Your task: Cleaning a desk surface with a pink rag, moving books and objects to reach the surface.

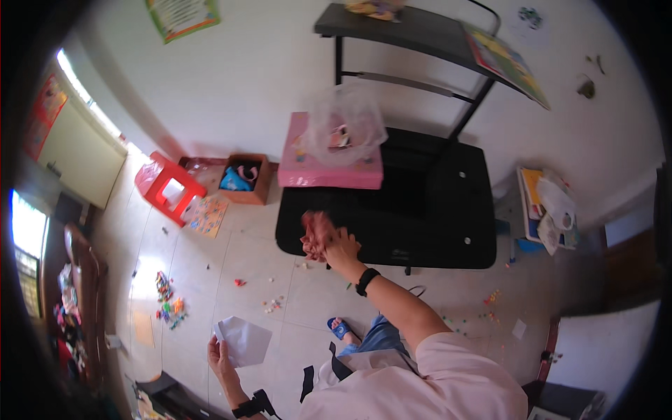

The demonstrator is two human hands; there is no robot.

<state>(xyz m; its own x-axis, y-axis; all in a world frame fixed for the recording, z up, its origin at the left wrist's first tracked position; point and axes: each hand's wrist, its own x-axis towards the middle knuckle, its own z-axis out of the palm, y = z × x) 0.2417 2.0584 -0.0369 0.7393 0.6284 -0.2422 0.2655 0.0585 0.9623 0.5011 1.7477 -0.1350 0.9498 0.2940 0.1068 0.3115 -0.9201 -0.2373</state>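
Note:
My right hand [342, 249] reaches out over the near left part of a black glass desk [446, 231]. It grips a crumpled reddish cloth [316, 236], which is slightly blurred and covers the fingertips in part. Lower left, my left hand [221, 357] pinches a white sheet of paper [244, 341] by its edge, above the tiled floor. A pink box [331, 176] lies on the desk beyond the cloth, and a clear plastic bag [349, 126] with something inside rests on that box.
A raised shelf [399, 37] stands over the desk's back. Left of the desk are a cardboard box [245, 194] and a red plastic stool [170, 189]. Small toys [170, 302] litter the floor [252, 341]. A bin of papers [546, 210] stands at right.

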